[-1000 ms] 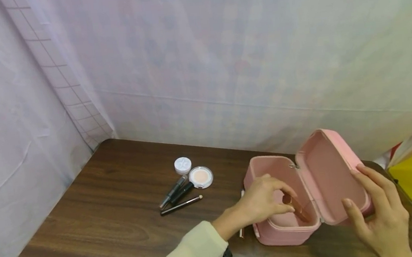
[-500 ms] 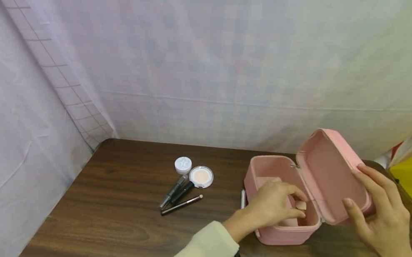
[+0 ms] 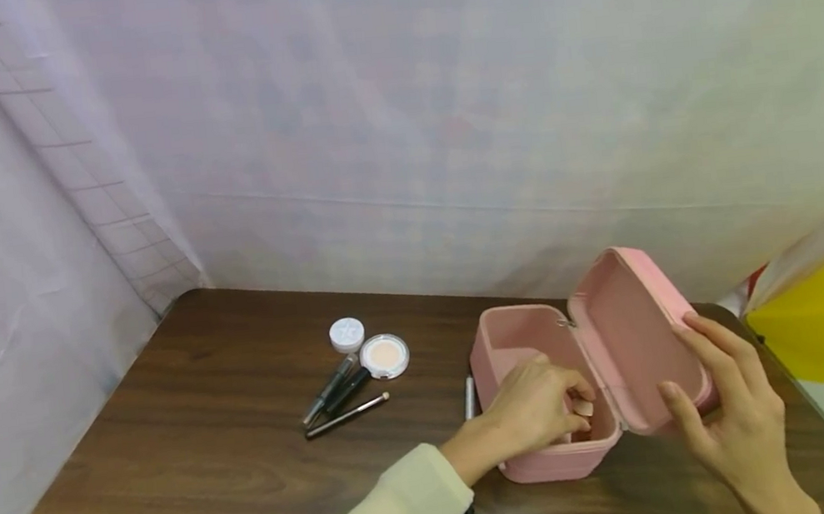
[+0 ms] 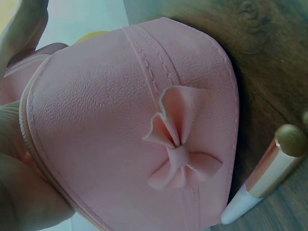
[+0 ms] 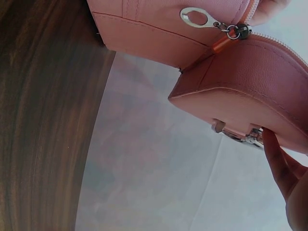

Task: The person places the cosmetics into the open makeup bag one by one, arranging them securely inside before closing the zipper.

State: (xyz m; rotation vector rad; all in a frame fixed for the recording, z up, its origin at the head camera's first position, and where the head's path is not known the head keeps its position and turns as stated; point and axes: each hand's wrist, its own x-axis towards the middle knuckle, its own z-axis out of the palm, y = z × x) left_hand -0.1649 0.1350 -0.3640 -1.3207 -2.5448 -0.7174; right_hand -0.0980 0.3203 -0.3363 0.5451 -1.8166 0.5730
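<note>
A pink cosmetic case [image 3: 547, 467] with a bow [image 4: 179, 156] on its side stands open on the table. My left hand [image 3: 536, 403] reaches inside it, thumb and fingers pinching a small brown item with a beige end [image 3: 583, 407]; its exact kind is hidden by the fingers. A pale pink piece [image 3: 515, 359] lies in the case behind that hand. My right hand [image 3: 732, 403] holds the raised lid [image 3: 643, 341] by its outer edge, thumb at the near rim. In the right wrist view a fingertip meets the metal handle fitting [image 5: 255, 137] on the lid.
A white tube with a gold cap [image 4: 288, 139] lies against the case's left side. Farther left on the dark wooden table [image 3: 198, 447] are a round white lid [image 3: 347, 335], a powder compact [image 3: 385, 356], two dark tubes [image 3: 330, 389] and a makeup brush [image 3: 348, 415].
My left hand has moved deeper into the case and closed on the brown item, whose beige end now shows between the fingers. My right hand keeps its hold on the lid. The head view has shifted slightly.
</note>
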